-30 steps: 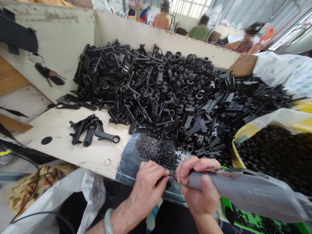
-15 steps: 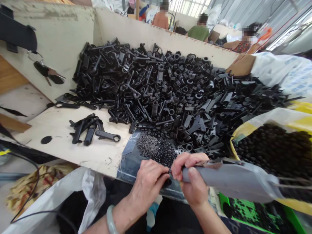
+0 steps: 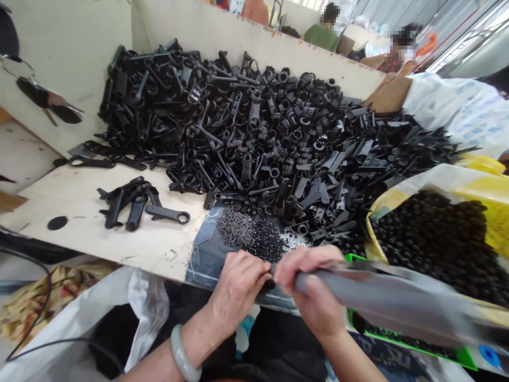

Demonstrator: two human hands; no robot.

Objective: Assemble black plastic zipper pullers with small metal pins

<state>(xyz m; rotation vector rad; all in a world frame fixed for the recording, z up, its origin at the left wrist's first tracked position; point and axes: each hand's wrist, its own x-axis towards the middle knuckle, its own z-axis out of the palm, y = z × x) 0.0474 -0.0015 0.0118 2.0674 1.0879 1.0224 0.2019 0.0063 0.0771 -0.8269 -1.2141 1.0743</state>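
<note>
My left hand (image 3: 241, 281), with a pale bangle on the wrist, pinches a small black part (image 3: 269, 284) at the edge of the denim cloth (image 3: 202, 258). Wrapped round a grey powered screwdriver (image 3: 377, 297) is my right hand (image 3: 314, 281); the tool lies sideways, blurred, its tip close to my left fingertips. Just beyond my hands are small piles of grey pieces (image 3: 234, 227), black pieces (image 3: 264, 239) and silvery pieces (image 3: 293, 240). Several black handled parts (image 3: 135, 204) lie together on the board at the left.
A large heap of black plastic parts (image 3: 222, 122) fills the back of the walled worktop. At the right are a yellow-white bag of black pieces (image 3: 433, 228) and a green tray (image 3: 465, 358). Keys (image 3: 47, 101) hang at the left. Beyond the wall sit people (image 3: 324, 34).
The view has shifted, and the worktop's contents appear further left and higher. The screwdriver's rear end has swung lower and blurred. Both hands keep their holds near each other.
</note>
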